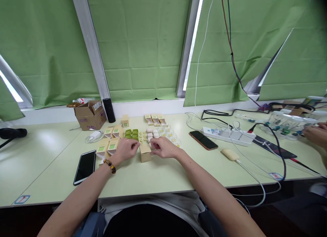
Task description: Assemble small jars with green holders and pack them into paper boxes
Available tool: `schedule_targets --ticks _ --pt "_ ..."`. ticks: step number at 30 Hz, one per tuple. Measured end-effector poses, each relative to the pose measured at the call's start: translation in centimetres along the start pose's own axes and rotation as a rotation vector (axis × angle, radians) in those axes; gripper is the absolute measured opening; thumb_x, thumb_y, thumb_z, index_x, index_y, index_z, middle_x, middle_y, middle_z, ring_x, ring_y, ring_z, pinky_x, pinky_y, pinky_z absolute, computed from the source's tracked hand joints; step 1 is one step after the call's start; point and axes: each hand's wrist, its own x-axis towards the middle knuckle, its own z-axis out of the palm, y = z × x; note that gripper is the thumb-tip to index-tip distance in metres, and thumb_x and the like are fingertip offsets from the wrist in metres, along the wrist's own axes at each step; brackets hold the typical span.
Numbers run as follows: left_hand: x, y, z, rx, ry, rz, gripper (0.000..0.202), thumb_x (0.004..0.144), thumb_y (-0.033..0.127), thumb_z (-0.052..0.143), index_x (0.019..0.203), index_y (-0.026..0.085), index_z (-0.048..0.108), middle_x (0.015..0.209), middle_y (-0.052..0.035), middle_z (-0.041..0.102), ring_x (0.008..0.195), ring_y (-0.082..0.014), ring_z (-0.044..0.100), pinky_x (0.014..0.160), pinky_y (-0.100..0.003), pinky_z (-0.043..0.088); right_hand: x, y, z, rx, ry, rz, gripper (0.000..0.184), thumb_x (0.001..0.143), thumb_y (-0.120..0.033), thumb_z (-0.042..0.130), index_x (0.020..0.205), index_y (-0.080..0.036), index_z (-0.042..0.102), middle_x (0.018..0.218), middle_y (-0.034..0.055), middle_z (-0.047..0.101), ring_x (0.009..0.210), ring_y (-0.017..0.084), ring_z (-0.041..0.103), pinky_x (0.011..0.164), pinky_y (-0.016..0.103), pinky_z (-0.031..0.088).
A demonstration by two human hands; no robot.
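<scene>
A small kraft cardboard box [145,155] stands upright on the table between my hands. My left hand [127,149] is closed, its fingertips pinched at the box's upper left edge. On the other side my right hand [164,147] has its fingers curled against the box's right edge. Just beyond lie green square trays [131,134], small yellowish pieces [143,137] in rows, pale pink and white cylinders [150,135], and clear round containers [174,141] with yellow inside. Several kraft boxes with green windows [112,147] sit beside my left hand, which partly hides them.
A phone [85,167] lies left, another [203,140] right. Behind are small boxes [155,120], an open carton [90,116] and a black cylinder [109,110]. A power strip [228,136], cables and a cream mouse-shaped device [230,154] lie right. Another person's hand [316,134] is near clear cups [291,125].
</scene>
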Motion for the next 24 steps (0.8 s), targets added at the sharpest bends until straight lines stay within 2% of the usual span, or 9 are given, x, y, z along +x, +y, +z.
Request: schedule_targets --ticks 3,6,8,10,12,16,20,24 --pt "0.0 0.1 0.1 -0.013 -0.026 -0.016 0.046 0.1 0.034 0.051 0.057 0.02 0.056 0.053 -0.0012 0.055 0.05 -0.0142 0.042 0.059 -0.032 0.024 0.2 0.3 0.3 -0.099 0.038 0.08 0.024 0.085 -0.021 0.072 0.074 -0.022 0.051 0.069 -0.0031 0.058 0.064 0.014 0.046 0.063 0.027 0.025" --pt "0.0 0.2 0.2 -0.028 -0.003 -0.05 0.046 0.101 0.036 0.05 0.059 0.02 0.057 0.053 -0.001 0.055 0.051 -0.0141 0.041 0.059 -0.032 0.026 0.3 0.5 0.2 -0.203 0.076 0.165 0.018 0.088 -0.021 0.069 0.077 -0.021 0.056 0.073 -0.0005 0.064 0.067 0.015 0.049 0.063 0.028 0.024" --pt "0.1 0.1 0.2 -0.04 0.017 -0.082 0.04 0.102 0.037 0.051 0.07 0.02 0.068 0.058 -0.0011 0.061 0.053 -0.015 0.046 0.059 -0.032 0.028 0.2 0.5 -0.1 -0.198 0.055 0.158 0.016 0.087 -0.02 0.071 0.078 -0.021 0.057 0.074 -0.0007 0.064 0.068 0.015 0.05 0.064 0.027 0.024" --pt "0.2 0.2 0.2 -0.061 0.002 -0.107 0.032 0.102 0.037 0.052 0.091 0.021 0.078 0.062 -0.0009 0.066 0.056 -0.0169 0.052 0.06 -0.032 0.03 0.1 0.2 -0.4 -0.137 0.026 0.111 0.02 0.085 -0.021 0.074 0.078 -0.021 0.056 0.072 -0.003 0.061 0.066 0.014 0.049 0.063 0.026 0.025" --pt "0.3 0.3 0.3 -0.079 -0.042 -0.1 0.031 0.102 0.037 0.052 0.103 0.023 0.079 0.065 -0.0012 0.069 0.06 -0.0186 0.057 0.061 -0.032 0.032 0.0 -0.1 -0.5 -0.082 0.014 0.075 0.029 0.083 -0.029 0.08 0.075 -0.021 0.053 0.067 -0.0059 0.054 0.062 0.012 0.043 0.062 0.025 0.024" --pt "0.2 0.5 0.4 -0.081 -0.093 -0.065 0.037 0.104 0.035 0.047 0.084 0.022 0.074 0.071 -0.003 0.071 0.063 -0.019 0.058 0.062 -0.033 0.032 0.1 -0.6 -0.1 -0.094 0.002 0.057 0.044 0.08 -0.041 0.086 0.07 -0.021 0.048 0.061 -0.0081 0.045 0.058 0.011 0.037 0.06 0.025 0.02" --pt "0.3 0.3 0.4 -0.066 -0.062 -0.103 0.04 0.103 0.036 0.047 0.07 0.021 0.063 0.064 -0.0021 0.063 0.058 -0.0179 0.051 0.061 -0.033 0.028 0.2 -0.5 0.3 -0.147 0.027 0.083 0.035 0.086 -0.031 0.079 0.07 -0.021 0.049 0.061 -0.0062 0.049 0.059 0.012 0.04 0.061 0.027 0.021" --pt "0.2 0.5 0.2 -0.079 -0.068 -0.096 0.046 0.102 0.038 0.047 0.059 0.02 0.053 0.057 -0.0012 0.055 0.054 -0.0159 0.044 0.059 -0.033 0.024 0.4 0.0 0.6 -0.244 0.077 0.143 0.024 0.093 -0.024 0.068 0.074 -0.021 0.054 0.067 -0.0017 0.061 0.062 0.014 0.048 0.062 0.028 0.021"
